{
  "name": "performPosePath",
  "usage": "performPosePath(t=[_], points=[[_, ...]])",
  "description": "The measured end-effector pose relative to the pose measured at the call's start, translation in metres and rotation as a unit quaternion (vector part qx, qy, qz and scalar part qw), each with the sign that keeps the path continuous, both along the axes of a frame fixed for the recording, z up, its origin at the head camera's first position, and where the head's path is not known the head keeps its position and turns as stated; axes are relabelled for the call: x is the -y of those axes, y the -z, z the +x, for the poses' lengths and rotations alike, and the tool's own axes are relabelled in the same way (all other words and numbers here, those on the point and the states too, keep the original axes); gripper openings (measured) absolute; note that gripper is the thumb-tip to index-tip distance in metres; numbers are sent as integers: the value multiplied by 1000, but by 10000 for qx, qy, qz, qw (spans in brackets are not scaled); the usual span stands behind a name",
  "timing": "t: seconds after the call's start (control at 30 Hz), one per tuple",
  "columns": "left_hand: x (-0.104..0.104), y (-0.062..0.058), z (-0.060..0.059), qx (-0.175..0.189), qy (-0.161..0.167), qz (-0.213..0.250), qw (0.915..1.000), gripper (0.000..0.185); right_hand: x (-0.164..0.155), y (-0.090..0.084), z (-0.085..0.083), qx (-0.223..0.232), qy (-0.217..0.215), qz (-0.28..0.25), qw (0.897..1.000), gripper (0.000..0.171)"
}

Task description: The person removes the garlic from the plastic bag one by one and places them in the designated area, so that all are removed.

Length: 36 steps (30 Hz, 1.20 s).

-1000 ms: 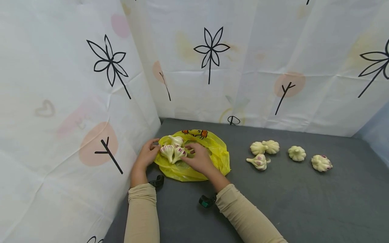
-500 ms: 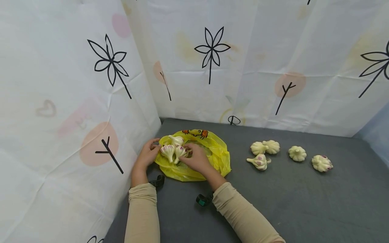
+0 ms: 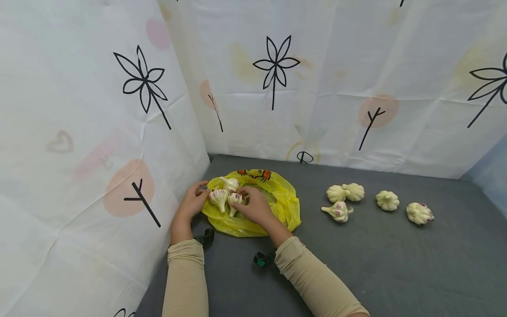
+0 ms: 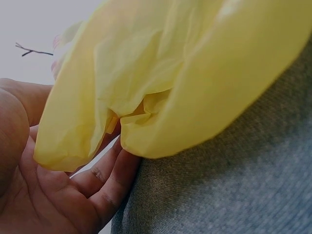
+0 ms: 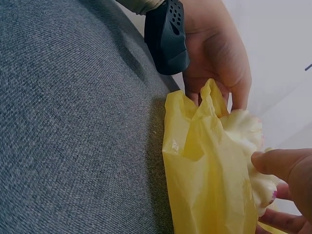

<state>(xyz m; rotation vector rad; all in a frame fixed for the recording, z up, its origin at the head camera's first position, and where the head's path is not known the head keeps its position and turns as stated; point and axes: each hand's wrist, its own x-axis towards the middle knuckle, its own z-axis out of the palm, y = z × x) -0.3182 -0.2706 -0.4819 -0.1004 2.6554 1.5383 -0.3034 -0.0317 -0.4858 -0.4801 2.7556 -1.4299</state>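
Note:
A yellow plastic bag (image 3: pixel 290 209) lies spread on the dark table, its mouth turned up and wide. My left hand (image 3: pixel 191 200) holds its left edge, with the thumb and fingers on either side of the plastic (image 4: pixel 146 92) in the left wrist view. Inside the bag, my right hand (image 3: pixel 258 207) pinches a garlic bulb (image 3: pixel 234 200) between thumb and fingers. Beside it sit a purple-streaked garlic bulb (image 3: pixel 218 197) and another bulb (image 3: pixel 230 183) behind. In the right wrist view, the right thumb (image 5: pixel 273 163) presses against the pale garlic (image 5: pixel 263 187).
Several garlic bulbs lie to the right: a cluster with a front bulb (image 3: pixel 339 211), a single bulb (image 3: pixel 387 200) and one farther right (image 3: pixel 420 213). A patterned white cloth (image 3: pixel 317 88) stands behind and to the left of the grey table (image 3: pixel 396 264).
My right hand has shifted slightly left, turning the garlic bulb so its stem points more straight toward me. The left hand and the other bulbs have stayed in place.

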Motion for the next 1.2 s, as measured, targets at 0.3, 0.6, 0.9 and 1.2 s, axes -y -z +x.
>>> performPosePath(t=[0.3, 0.6, 0.9, 1.2], points=[[-1, 0, -1, -49, 13, 37, 10000, 49, -2, -2, 1, -55, -39, 47, 10000, 31], [1, 3, -3, -22, -23, -20, 10000, 49, -11, -12, 3, -23, -117, -223, 9997, 29], [2, 4, -4, -14, 14, 20, 10000, 51, -24, -26, 8, 5, 6, -327, 9995, 32], [2, 3, -4, -3, 52, 6, 10000, 51, -43, -31, 11, -113, 189, -291, 9993, 39]])
